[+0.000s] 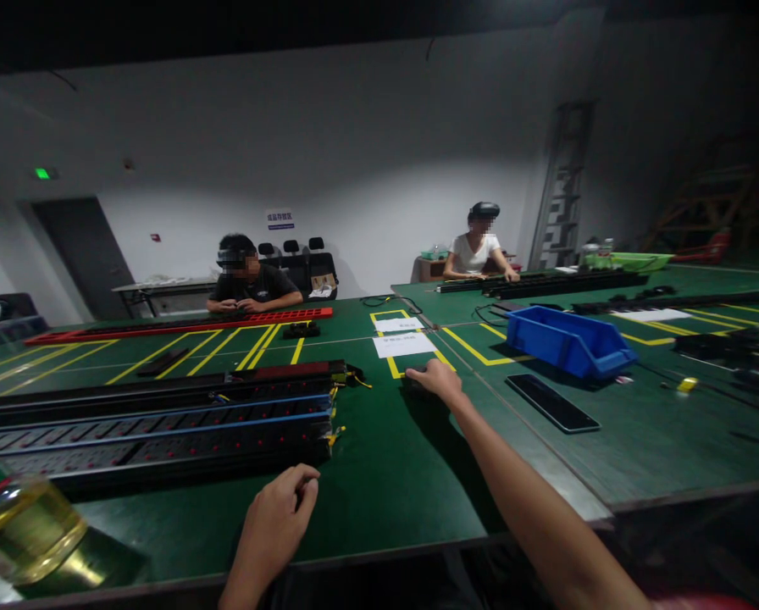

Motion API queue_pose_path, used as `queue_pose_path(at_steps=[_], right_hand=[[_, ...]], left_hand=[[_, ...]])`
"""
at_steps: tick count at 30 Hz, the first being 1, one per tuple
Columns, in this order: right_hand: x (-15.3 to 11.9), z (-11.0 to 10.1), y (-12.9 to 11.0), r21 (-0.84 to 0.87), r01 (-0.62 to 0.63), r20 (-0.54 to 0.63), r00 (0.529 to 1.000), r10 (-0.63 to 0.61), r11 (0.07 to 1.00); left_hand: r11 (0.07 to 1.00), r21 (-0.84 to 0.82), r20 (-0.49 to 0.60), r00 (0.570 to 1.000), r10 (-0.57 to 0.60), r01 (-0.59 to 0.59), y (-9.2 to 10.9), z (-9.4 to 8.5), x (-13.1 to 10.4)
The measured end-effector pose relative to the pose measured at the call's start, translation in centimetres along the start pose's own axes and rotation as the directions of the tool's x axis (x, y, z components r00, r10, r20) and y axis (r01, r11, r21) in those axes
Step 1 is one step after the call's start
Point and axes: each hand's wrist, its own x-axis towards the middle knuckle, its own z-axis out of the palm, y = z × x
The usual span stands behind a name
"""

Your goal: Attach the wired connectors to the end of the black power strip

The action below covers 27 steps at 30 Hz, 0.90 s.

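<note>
The person at the long green-topped workbench [370,500] has the right arm stretched well forward. The right hand [440,381] is low over the bench, back upward, fingers pointing left, just short of two printed white paper sheets [405,346] lying by a yellow tape outline [396,375]. Something dark shows beneath its fingers, but I cannot tell whether it is an object or shadow, nor how tightly they close.

The left hand [278,517] sits near the front edge, half open, fingers loosely curled and a gap beside the thumb, with nothing showing in it. Just beyond it, on the bench's left side, end the long black rails with blue edging strips and red dots [227,434], yellow bits sticking out at their tips.

A clear plastic bottle of yellow liquid [33,529] stands at the near left corner. To the right lie a flat black phone-like slab [552,403] and, behind it, an open blue plastic bin [541,346]. Across the bench, a person in a dark top [276,288] sits behind a long red slotted frame [290,317].
</note>
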Motion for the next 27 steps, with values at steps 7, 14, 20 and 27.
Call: queue_pose_path(at_steps=[7, 14, 20, 27], right_hand=[[-1.2, -0.6, -1.4, -0.088, -0.030, -0.007, 1.000, 0.030, 0.996], [-0.4, 0.8, -0.9, -0.119, 0.046, -0.057, 0.997, -0.053, 0.992], [-0.3, 1.3, -1.5, -0.181, 0.049, -0.061, 0.996, -0.061, 0.982], [-0.8, 1.6, -2.1, -0.277, 0.073, -0.053, 0.994, -0.091, 0.958]], left_hand=[[1.000, -0.006, -0.004, 1.000, 0.011, -0.011, -0.1, 0.0, 0.1], [1.000, -0.001, 0.005, 1.000, 0.004, -0.004, -0.2, 0.1, 0.1], [1.000, 0.005, -0.012, 1.000, 0.020, -0.020, -0.3, 0.3, 0.0], [1.000, 0.019, -0.048, 0.999, 0.020, -0.019, -0.1, 0.5, -0.5]])
